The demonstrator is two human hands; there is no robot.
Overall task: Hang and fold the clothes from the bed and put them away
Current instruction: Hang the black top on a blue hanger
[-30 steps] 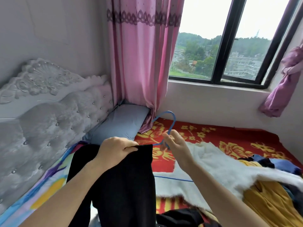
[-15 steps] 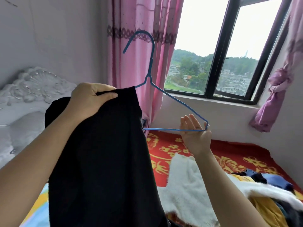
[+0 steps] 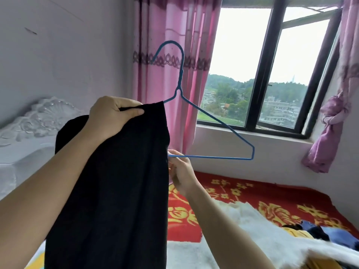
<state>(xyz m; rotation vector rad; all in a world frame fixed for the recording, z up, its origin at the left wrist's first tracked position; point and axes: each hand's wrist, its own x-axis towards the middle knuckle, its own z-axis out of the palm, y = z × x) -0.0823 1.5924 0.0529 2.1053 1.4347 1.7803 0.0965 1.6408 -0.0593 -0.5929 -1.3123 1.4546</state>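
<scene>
Pink-curtained window behind: left hand grips long black garment high, right hand beside it pinches thin blue wire hanger, likely for threading.

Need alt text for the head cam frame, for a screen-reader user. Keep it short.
A person's left hand grips the top edge of a black garment held up, while the right hand pinches the bottom bar of a blue wire hanger partly behind it. Beyond are a pink curtain, a window and a bed covered in red floral fabric.
</scene>
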